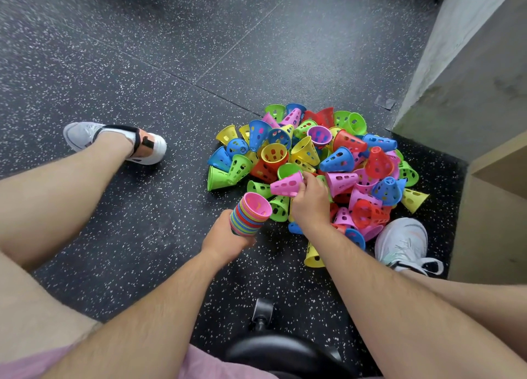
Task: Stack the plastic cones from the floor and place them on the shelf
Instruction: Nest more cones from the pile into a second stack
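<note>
The speckled black rubber floor [142, 65] lies open to the left and ahead, crossed by thin tile seams. To the right the room closes in: a rough grey concrete wall [456, 65] meets the pale wooden shelf [490, 207], whose near edge and one recess show at the frame's border. The pile of cones [306, 150] sits in that corner, just beside the wall's foot and near the shelf. It is a loose heap of red, blue, green, yellow and pink plastic cones, thin-walled, pierced with oval holes, lying tipped every way.

The left hand [225, 236] is wrapped round the lower part of a stack of nested cones [249, 213], fingers curled about it. The stack tilts with its wide mouth up; many coloured rims ring its side, and the innermost cone is pink. Just beside that mouth, the right hand [309, 202] pinches a pink cone [286, 184] at its narrow end, holding it sideways above the pile's near edge — wide end toward the left, apart from the stack.

The left shoe [114, 142], white with a black strap, stands well apart from the pile; the right shoe [402, 241], white mesh, touches its near right edge. Below — a black chair seat [285, 353] and one caster [261, 313].
</note>
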`<state>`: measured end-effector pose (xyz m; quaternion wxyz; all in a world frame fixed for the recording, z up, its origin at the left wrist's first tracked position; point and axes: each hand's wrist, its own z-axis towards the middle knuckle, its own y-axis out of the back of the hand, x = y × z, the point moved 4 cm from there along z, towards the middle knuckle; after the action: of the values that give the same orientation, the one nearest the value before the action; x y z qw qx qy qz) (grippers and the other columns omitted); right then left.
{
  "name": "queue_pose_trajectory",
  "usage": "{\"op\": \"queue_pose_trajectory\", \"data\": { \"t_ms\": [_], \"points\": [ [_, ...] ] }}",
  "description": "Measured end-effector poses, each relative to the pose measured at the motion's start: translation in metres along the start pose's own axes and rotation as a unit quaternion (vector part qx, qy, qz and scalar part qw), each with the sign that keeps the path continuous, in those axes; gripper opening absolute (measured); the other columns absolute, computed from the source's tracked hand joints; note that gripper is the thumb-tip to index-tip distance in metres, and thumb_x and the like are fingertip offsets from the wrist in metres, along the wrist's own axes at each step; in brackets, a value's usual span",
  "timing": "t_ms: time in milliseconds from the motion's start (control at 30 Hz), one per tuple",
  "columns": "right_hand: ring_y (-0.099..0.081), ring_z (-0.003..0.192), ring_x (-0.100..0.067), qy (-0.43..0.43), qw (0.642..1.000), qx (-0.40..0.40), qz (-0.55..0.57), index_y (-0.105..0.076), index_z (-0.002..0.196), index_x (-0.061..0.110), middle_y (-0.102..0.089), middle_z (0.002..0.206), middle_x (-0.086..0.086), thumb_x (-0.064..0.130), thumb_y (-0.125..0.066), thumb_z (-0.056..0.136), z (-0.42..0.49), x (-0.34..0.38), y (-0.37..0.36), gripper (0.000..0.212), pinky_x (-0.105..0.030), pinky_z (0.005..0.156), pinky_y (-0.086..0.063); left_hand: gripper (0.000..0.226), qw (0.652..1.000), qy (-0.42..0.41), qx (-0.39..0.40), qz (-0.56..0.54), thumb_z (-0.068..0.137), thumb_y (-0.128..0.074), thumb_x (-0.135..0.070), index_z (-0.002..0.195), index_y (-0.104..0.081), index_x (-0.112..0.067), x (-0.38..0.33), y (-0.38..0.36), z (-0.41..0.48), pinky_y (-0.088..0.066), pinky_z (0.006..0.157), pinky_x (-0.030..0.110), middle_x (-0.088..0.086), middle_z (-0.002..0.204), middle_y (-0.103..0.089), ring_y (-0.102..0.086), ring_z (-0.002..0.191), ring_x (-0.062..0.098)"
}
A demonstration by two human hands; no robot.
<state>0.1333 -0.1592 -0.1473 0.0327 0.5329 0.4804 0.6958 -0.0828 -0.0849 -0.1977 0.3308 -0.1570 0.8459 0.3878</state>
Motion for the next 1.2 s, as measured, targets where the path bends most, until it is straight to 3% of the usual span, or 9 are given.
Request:
{"op": "queue_pose_trajectory", "data": {
  "t_ms": [233, 367, 500, 633, 733, 933, 1100, 1200],
  "points": [
    [-0.050, 0.100, -0.019, 0.141, 0.989, -0.035, 0.041, -0.065, 0.109, 0.011, -0.059, 0.101, 0.004, 0.010, -0.052, 0.098, -0.002, 0.030, 0.006, 0.017, -0.021, 0.087, -0.034, 0.057, 1.000, 0.014, -0.014, 0.009, 0.063, -0.090, -0.030, 0.106, -0.053, -0.027, -0.001, 0.003, -0.001, -0.055, 0.085, 0.038, -0.007, 0.092, -0.069, -0.068, 0.083, 0.015],
    [-0.051, 0.097, -0.016, 0.241, 0.967, 0.080, 0.015, -0.066, 0.106, 0.013, -0.059, 0.097, 0.002, 0.010, -0.055, 0.094, -0.019, 0.040, -0.011, 0.016, -0.027, 0.089, -0.042, 0.055, 1.000, 0.014, -0.020, 0.001, 0.066, -0.090, -0.029, 0.107, -0.053, -0.028, -0.005, 0.003, 0.000, -0.054, 0.083, 0.037, -0.007, 0.092, -0.069, -0.068, 0.083, 0.016],
    [-0.055, 0.095, -0.013, 0.246, 0.958, 0.141, 0.032, -0.066, 0.107, 0.013, -0.059, 0.097, 0.004, 0.014, -0.058, 0.092, -0.042, 0.031, -0.014, 0.017, -0.025, 0.089, -0.046, 0.057, 1.000, 0.001, -0.018, -0.007, 0.067, -0.091, -0.027, 0.110, -0.053, -0.029, -0.010, 0.003, 0.002, -0.054, 0.084, 0.037, -0.007, 0.095, -0.069, -0.068, 0.087, 0.017],
    [-0.053, 0.106, -0.013, 0.210, 0.969, 0.127, -0.009, -0.063, 0.115, 0.015, -0.058, 0.108, 0.004, 0.017, -0.058, 0.092, -0.045, 0.008, 0.007, 0.023, -0.026, 0.096, -0.043, 0.057, 1.000, -0.021, 0.012, 0.002, 0.070, -0.090, -0.023, 0.112, -0.052, -0.027, -0.014, -0.004, -0.001, -0.048, 0.077, 0.033, -0.009, 0.095, -0.067, -0.067, 0.088, 0.015],
    [-0.050, 0.099, -0.017, 0.153, 0.985, 0.043, -0.069, -0.064, 0.108, 0.015, -0.059, 0.099, 0.002, 0.018, -0.061, 0.091, -0.047, -0.023, 0.036, 0.017, -0.033, 0.089, -0.045, 0.055, 0.998, -0.041, 0.039, 0.013, 0.068, -0.089, -0.023, 0.111, -0.054, -0.026, -0.022, -0.012, -0.005, -0.052, 0.079, 0.034, -0.007, 0.095, -0.070, -0.068, 0.086, 0.013],
    [-0.053, 0.099, -0.024, -0.095, 0.988, -0.067, -0.098, -0.063, 0.098, 0.016, -0.060, 0.097, -0.001, 0.033, -0.059, 0.092, -0.071, -0.090, 0.075, 0.019, -0.040, 0.087, -0.047, 0.059, 0.993, -0.072, 0.086, 0.030, 0.060, -0.084, -0.030, 0.111, -0.055, -0.029, -0.044, -0.037, -0.017, -0.057, 0.082, 0.037, -0.007, 0.094, -0.071, -0.070, 0.086, 0.014],
    [-0.056, 0.107, -0.031, -0.211, 0.969, -0.039, -0.123, -0.069, 0.103, 0.016, -0.062, 0.105, -0.007, 0.057, -0.054, 0.091, -0.079, -0.113, 0.065, 0.045, -0.042, 0.093, -0.049, 0.057, 0.986, -0.098, 0.123, 0.055, 0.067, -0.085, -0.024, 0.112, -0.051, -0.032, -0.057, -0.057, -0.028, -0.057, 0.085, 0.037, -0.008, 0.097, -0.069, -0.069, 0.090, 0.012],
    [-0.056, 0.108, -0.033, -0.238, 0.962, -0.006, -0.130, -0.073, 0.100, 0.017, -0.064, 0.105, -0.007, 0.060, -0.055, 0.090, -0.081, -0.120, 0.053, 0.047, -0.040, 0.089, -0.049, 0.049, 0.981, -0.112, 0.137, 0.074, 0.067, -0.080, -0.023, 0.104, -0.051, -0.035, -0.064, -0.063, -0.028, -0.057, 0.081, 0.038, -0.006, 0.093, -0.069, -0.069, 0.086, 0.014]
  ]
}}
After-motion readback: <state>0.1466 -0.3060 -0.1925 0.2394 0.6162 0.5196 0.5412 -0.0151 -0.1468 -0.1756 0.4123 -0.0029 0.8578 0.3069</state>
